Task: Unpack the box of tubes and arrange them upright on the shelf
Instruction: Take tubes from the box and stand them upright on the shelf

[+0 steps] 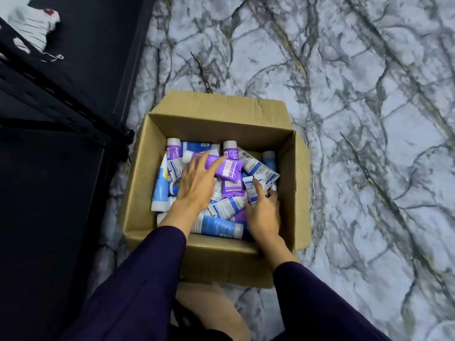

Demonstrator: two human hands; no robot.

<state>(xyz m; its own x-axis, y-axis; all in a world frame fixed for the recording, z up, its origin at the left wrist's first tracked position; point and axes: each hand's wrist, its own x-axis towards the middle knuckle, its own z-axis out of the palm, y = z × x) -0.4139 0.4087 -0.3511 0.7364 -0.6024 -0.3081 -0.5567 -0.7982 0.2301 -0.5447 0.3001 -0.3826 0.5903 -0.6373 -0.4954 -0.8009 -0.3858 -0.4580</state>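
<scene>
A: Which step is this?
B: Picking, I'd judge. The box [216, 134] at centre is full of tubes [229, 173]. The left hand [197, 183] lies flat on them; the right hand [262, 210] pinches one.
A: Next?
B: Lift it toward the shelf [61, 99], upper left.

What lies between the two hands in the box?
Head view: a purple tube and white-blue tubes lie between the left hand and right hand.
</scene>
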